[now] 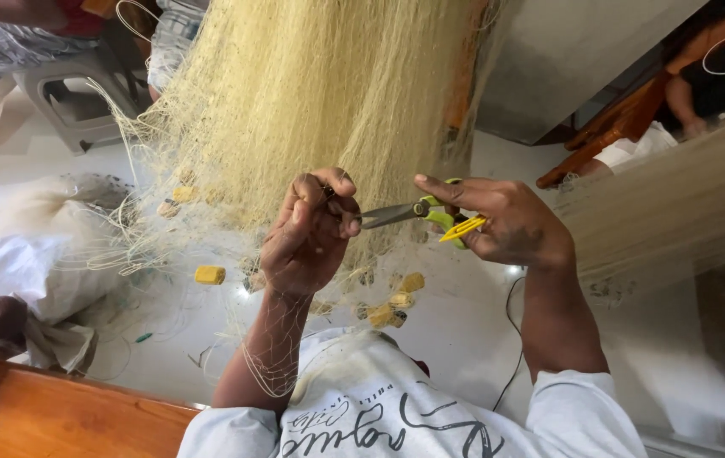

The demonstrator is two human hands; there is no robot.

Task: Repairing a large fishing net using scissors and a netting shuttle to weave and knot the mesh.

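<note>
A big bundle of pale yellow fishing net (pixel 312 93) hangs in front of me and spreads over the floor. My left hand (pixel 312 229) pinches a strand of the net between thumb and fingers, and loose mesh drapes over that forearm. My right hand (pixel 498 220) grips small scissors (pixel 418 210) with yellow-green handles. Their grey blades point left and meet the pinched strand at my left fingertips. Several small yellow floats (pixel 209 274) are tied into the net below my hands.
A grey plastic stool (pixel 74 97) stands at the back left beside another person's legs. A white sack (pixel 27 271) lies left on the white floor. A wooden edge (pixel 49 416) runs bottom left. More net (pixel 676 203) stretches on the right, and a second person sits far right.
</note>
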